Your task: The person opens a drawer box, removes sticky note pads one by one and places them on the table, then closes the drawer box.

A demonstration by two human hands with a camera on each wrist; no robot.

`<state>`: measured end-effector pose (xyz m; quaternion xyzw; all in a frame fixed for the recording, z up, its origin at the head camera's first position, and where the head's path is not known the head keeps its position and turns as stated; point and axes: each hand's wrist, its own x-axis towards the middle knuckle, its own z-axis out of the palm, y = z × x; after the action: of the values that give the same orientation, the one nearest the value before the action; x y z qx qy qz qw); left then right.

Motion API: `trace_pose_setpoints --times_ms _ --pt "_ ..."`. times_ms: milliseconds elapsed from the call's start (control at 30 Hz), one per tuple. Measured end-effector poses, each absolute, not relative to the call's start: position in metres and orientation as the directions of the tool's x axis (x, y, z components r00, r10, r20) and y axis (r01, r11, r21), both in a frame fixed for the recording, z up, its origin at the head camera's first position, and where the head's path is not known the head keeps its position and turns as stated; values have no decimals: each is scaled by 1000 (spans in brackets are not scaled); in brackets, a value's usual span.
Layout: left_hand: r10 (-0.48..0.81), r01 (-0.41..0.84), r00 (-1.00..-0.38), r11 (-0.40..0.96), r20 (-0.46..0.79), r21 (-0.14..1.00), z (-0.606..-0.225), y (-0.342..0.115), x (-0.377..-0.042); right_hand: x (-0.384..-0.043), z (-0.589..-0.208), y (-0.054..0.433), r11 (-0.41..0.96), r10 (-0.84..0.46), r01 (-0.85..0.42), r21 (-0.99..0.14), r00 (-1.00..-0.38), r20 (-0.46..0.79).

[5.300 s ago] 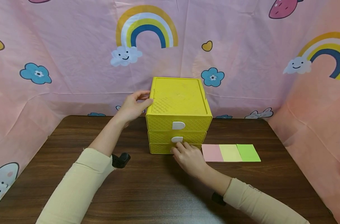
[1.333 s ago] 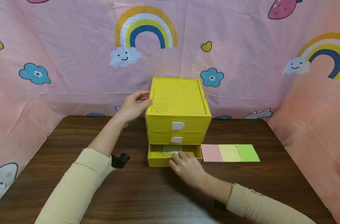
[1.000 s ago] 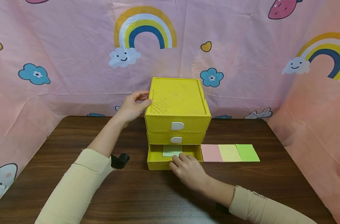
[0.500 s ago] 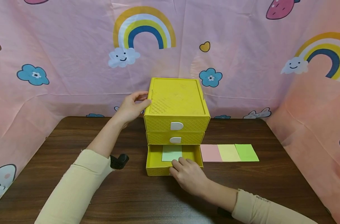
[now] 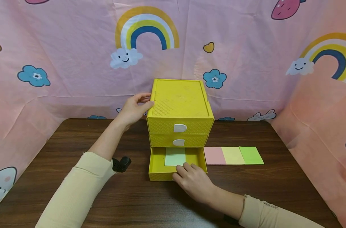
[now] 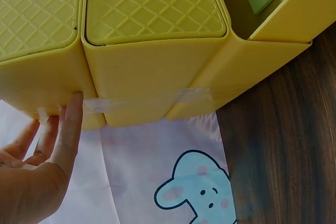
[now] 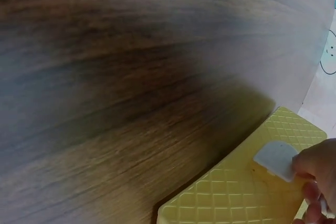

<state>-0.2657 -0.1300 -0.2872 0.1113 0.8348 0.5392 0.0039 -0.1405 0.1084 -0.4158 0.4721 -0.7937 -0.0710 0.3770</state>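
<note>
A yellow three-tier drawer box (image 5: 181, 98) stands on the table, its bottom drawer (image 5: 156, 176) pulled out. Inside that drawer lies a pale green sticky note pad (image 5: 175, 157). My right hand (image 5: 194, 183) is at the drawer's front; in the right wrist view its thumb and fingers pinch the white handle (image 7: 276, 159) of the bottom drawer. With fairly straight fingers, my left hand (image 5: 134, 109) rests against the box's upper left side. The left wrist view shows those fingertips touching the yellow side wall (image 6: 149, 82), near a strip of clear tape (image 6: 193, 95).
Right of the box, pink (image 5: 214, 155), pale yellow (image 5: 233, 155) and bright green (image 5: 251, 155) sticky note pads lie in a row on the dark wooden table (image 5: 127, 196). A patterned pink cloth (image 5: 84, 63) hangs behind and at both sides.
The bottom drawer has slid out toward me with my right hand at its front, from fully closed, bringing the pale green pad into view. My left hand has stayed on the box's side.
</note>
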Motion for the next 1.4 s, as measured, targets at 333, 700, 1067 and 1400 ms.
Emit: trace_pose_setpoints --times_ms 333,700,1067,1400 --pt "194 188 -974 398 118 898 -286 -128 -266 -139 -416 114 550 -809 -658 515 -267 523" --pt "191 184 -975 396 115 900 -287 -128 -266 -134 -418 115 540 -821 -683 492 -300 485" --pt "188 182 -975 397 114 900 -287 -129 -266 -122 -419 114 504 -841 -703 501 -267 470" --pt "190 175 -976 391 107 904 -287 -129 -266 -112 -417 113 489 -856 -704 514 -274 439"
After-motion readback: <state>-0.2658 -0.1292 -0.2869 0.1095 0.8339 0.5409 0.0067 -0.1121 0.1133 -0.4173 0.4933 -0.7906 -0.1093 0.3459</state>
